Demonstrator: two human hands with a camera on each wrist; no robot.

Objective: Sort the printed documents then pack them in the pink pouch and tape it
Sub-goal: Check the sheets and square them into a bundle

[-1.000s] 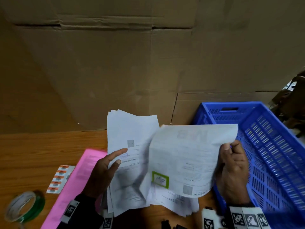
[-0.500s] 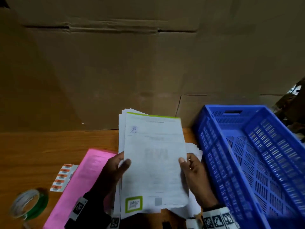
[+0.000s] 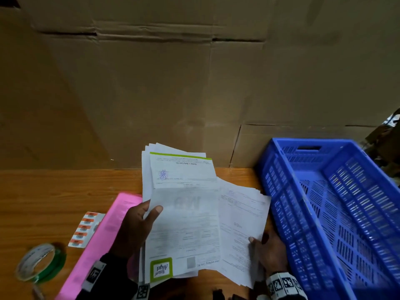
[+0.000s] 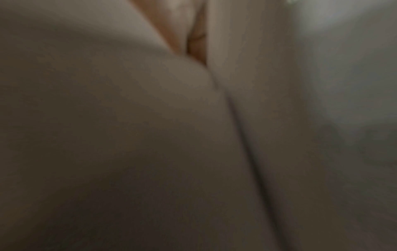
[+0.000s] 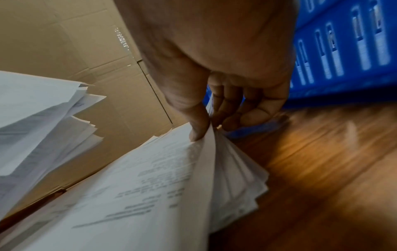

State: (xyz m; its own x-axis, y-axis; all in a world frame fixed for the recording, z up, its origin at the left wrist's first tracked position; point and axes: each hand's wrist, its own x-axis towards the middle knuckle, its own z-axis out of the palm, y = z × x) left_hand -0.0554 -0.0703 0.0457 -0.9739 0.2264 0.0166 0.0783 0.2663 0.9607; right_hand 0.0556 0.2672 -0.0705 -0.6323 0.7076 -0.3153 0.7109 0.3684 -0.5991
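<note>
The left hand [image 3: 135, 230] is gripping one stack of papers [image 3: 184, 215] along its left edge, thumb lying across the top sheet, which carries a green band at its far edge and a green logo at the near corner. The right hand [image 3: 269, 254] is pinching a second stack of papers [image 3: 242, 230] at its right edge, thumb on top and fingers [image 5: 255, 115] curled beneath, the sheets fanning apart there. This stack is sitting just beside the blue crate [image 3: 324, 213], with little room between. The pink pouch [image 3: 101, 239] is lying flat on the desk [image 3: 54, 198] under the left wrist, beside a strip of labels [image 3: 85, 229] and a roll of tape [image 3: 41, 263]. Bare desk is showing to the far left. A cardboard wall [image 3: 173, 83] is closing off the desk's far edge. The left wrist view is too blurred to read.
</note>
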